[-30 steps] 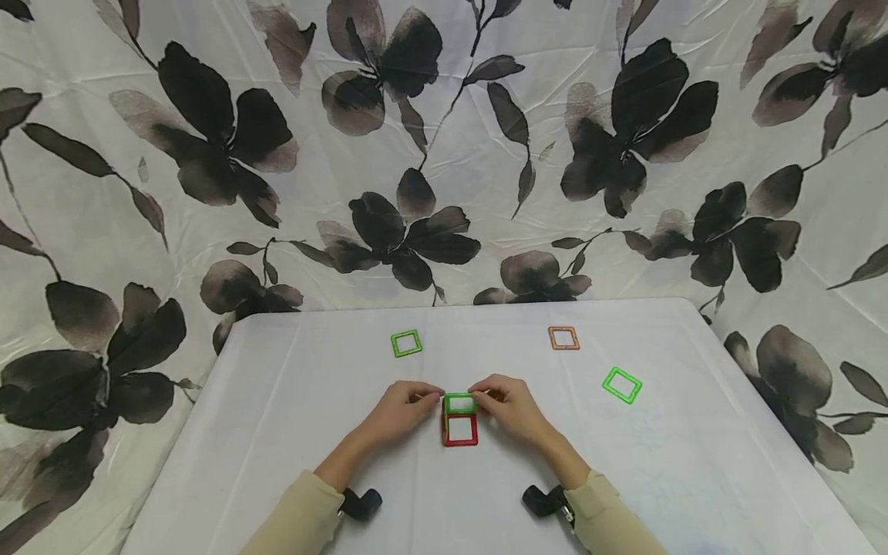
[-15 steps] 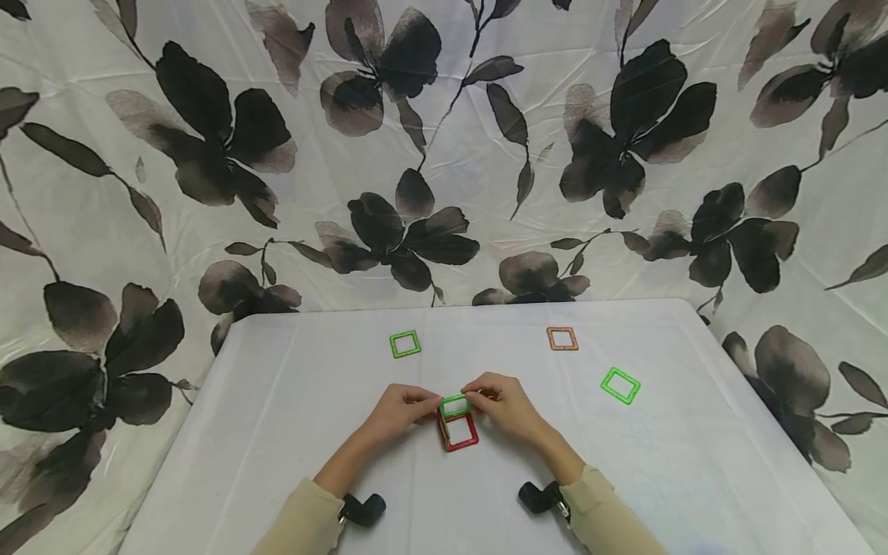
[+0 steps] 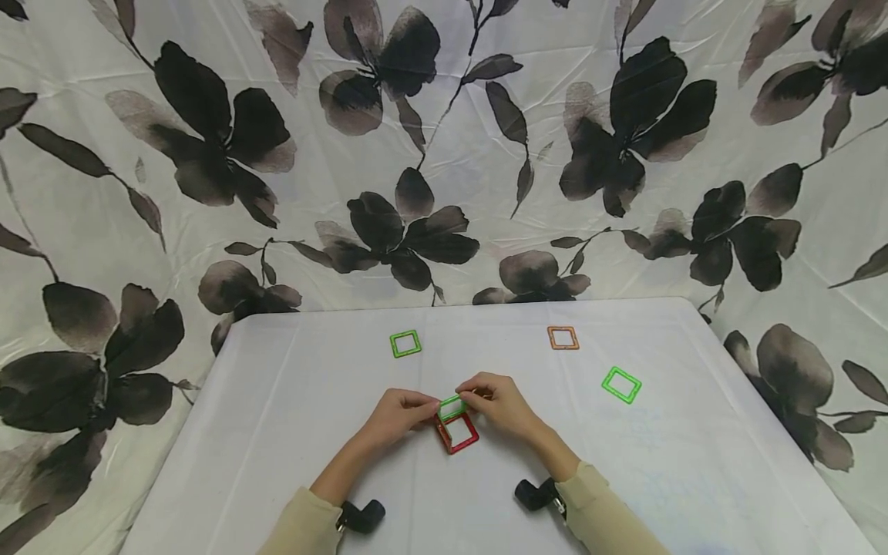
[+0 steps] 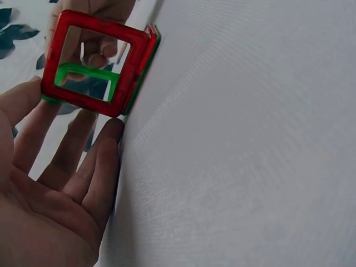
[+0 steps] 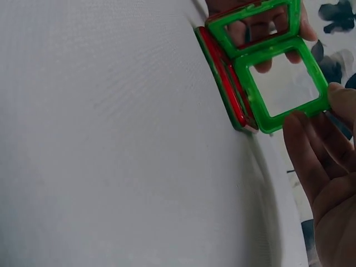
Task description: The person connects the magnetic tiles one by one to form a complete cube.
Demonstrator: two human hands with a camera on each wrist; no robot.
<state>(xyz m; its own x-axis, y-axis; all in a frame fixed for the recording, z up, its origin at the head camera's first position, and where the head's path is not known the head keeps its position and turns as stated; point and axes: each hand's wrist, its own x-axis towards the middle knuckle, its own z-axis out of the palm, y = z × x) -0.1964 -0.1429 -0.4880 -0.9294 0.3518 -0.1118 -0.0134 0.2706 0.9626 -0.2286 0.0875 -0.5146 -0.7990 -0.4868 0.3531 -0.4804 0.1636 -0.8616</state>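
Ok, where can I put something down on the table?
The table is bare between its left edge and the left sleeve; right of the right sleeve, nearer than the rightmost green square frame; and between the leftmost green frame and orange frame. Crowded: the middle, where left hand and right hand hold red and green frames.

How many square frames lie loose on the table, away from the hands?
3: a green frame back left, an orange frame back right, another green frame nearer and farther right.
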